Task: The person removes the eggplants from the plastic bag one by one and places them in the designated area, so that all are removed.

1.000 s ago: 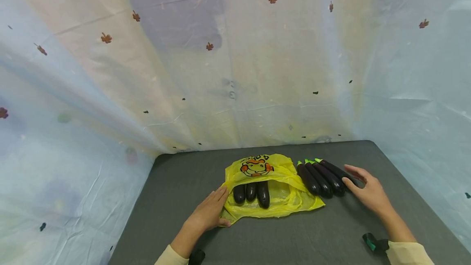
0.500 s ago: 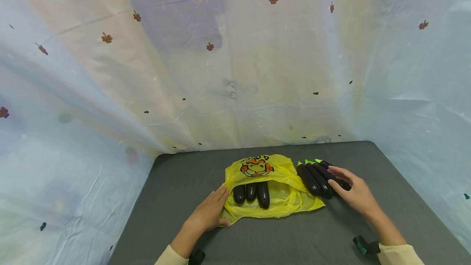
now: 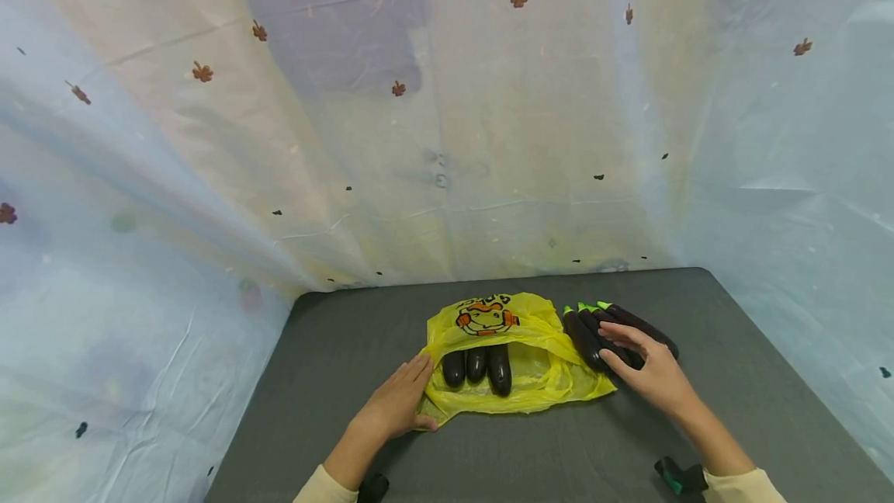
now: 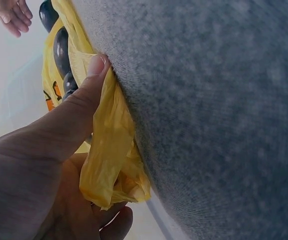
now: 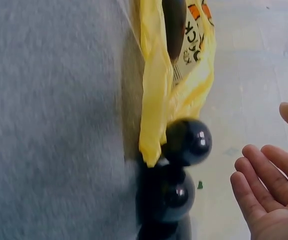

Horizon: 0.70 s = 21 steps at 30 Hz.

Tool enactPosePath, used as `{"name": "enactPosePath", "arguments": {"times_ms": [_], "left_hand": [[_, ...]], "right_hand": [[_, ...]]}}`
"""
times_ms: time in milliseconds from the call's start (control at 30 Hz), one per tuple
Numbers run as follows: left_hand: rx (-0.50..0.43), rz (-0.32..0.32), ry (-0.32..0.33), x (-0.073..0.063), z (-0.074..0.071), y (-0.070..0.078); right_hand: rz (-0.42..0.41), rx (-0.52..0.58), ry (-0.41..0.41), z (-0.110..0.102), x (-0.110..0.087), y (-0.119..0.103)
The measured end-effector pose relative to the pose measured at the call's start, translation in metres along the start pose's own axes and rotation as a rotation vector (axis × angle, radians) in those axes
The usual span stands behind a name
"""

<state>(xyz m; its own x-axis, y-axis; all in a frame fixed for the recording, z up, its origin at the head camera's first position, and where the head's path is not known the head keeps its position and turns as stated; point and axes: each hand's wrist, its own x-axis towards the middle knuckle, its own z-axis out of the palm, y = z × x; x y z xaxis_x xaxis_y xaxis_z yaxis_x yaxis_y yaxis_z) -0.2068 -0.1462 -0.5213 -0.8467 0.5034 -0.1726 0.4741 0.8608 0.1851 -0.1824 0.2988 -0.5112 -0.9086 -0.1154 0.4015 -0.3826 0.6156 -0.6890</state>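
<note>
A yellow plastic bag [image 3: 447, 328] with a printed cartoon lies with its mouth toward me. Inside, the dark ends of three eggplants [image 3: 500, 369] show. My left hand [image 3: 398, 398] holds the bag's left edge. In the left wrist view its thumb [image 4: 83, 95] lies over the yellow film, with fingers on the other side. Several loose eggplants [image 3: 581, 340] with green stem ends lie side by side to the right of the bag. Above them is my right hand [image 3: 653, 375], thumb and fingers spread apart. The right wrist view shows it holding nothing, apart from the rounded eggplant ends [image 5: 189, 142].
Everything lies on a dark grey tabletop [image 3: 531, 456]. A pale plastic sheet [image 3: 447, 138] with leaf marks hangs behind and along the sides. Black straps [image 3: 679, 476] are at both wrists. The rightmost loose eggplant [image 3: 649, 330] lies slanted, its blunt end toward the right.
My right hand has moved left over the loose eggplants, from beside the rightmost one toward those nearer the bag. The left hand, the bag and the eggplants stay in place.
</note>
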Motion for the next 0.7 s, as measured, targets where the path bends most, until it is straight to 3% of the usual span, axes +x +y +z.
{"name": "enactPosePath", "arguments": {"times_ms": [700], "left_hand": [[-0.002, 0.004, 0.005, -0.001, 0.001, -0.001]], "right_hand": [[-0.05, 0.055, -0.034, 0.031, 0.001, -0.028]]}}
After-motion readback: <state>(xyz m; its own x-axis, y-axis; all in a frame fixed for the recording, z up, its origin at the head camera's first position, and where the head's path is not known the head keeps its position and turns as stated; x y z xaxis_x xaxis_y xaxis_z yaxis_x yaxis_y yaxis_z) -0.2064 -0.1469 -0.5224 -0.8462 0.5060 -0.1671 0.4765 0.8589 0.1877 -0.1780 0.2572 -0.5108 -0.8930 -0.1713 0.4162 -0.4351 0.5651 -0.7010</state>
